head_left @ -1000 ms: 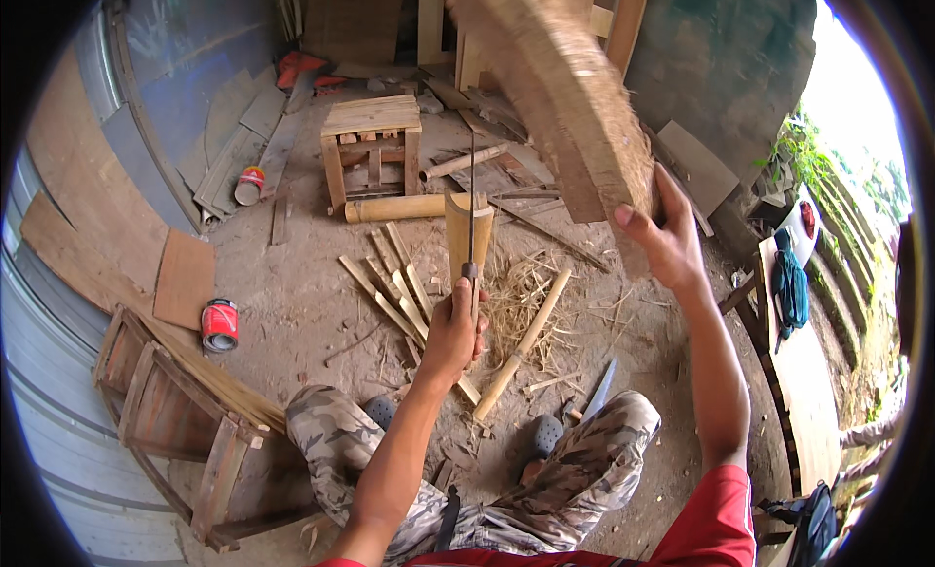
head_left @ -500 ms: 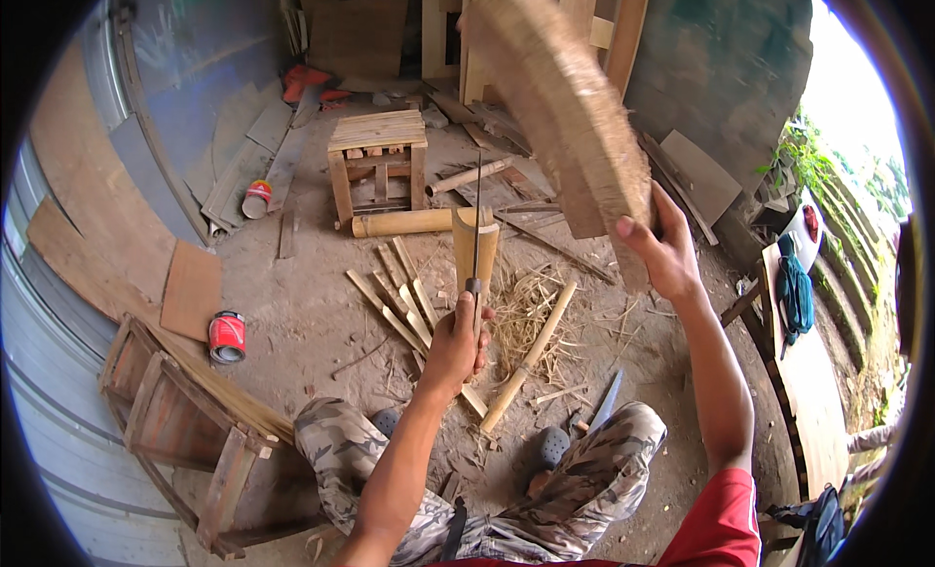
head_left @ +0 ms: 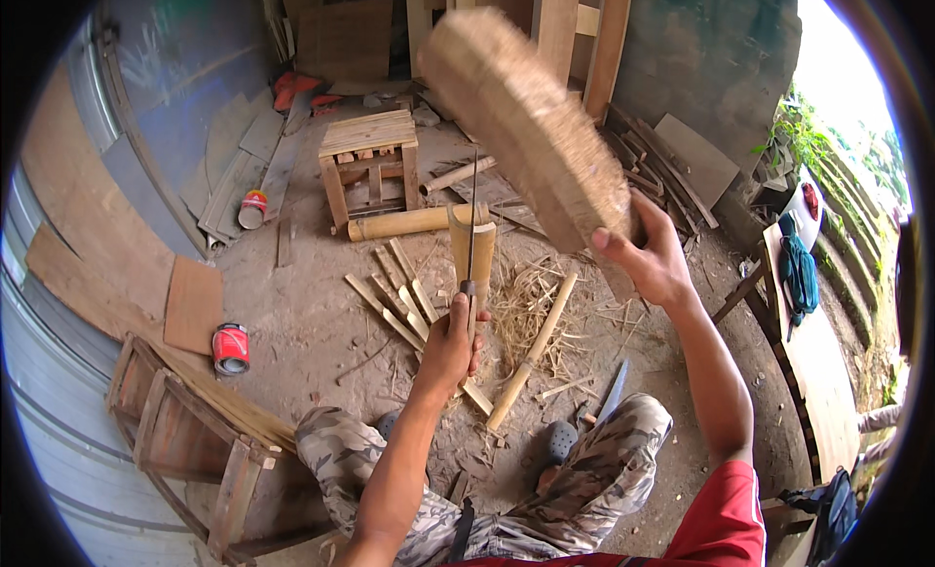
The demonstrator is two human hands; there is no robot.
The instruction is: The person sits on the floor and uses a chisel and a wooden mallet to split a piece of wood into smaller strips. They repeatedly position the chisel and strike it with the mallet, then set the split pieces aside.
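My left hand (head_left: pixel 448 349) is closed around the handle of a long narrow knife (head_left: pixel 474 216). Its blade points away from me, over the open top of an upright piece of split bamboo (head_left: pixel 486 244). Whether the edge has cut into the bamboo I cannot tell. Raised up to the right, my right hand (head_left: pixel 660 253) grips the near end of a thick wooden block (head_left: pixel 534 124), blurred by motion and tilted above the bamboo, apart from the knife. Beside the bamboo lie several split bamboo strips (head_left: pixel 386 301) and a longer bamboo stick (head_left: pixel 534 351).
Bamboo shavings (head_left: pixel 531 309) cover the ground by the stick. A saw blade (head_left: pixel 613 392) lies near my right foot. Farther off stand a small slatted stool (head_left: pixel 368 138) and a bamboo pole (head_left: pixel 404 222). Left are a red can (head_left: pixel 231 349) and a wooden frame (head_left: pixel 195 421); right, a bench (head_left: pixel 813 372).
The wooden block has swung down and leftward in my right hand, its far end now lower. My left hand keeps the knife at the bamboo in nearly the same place.
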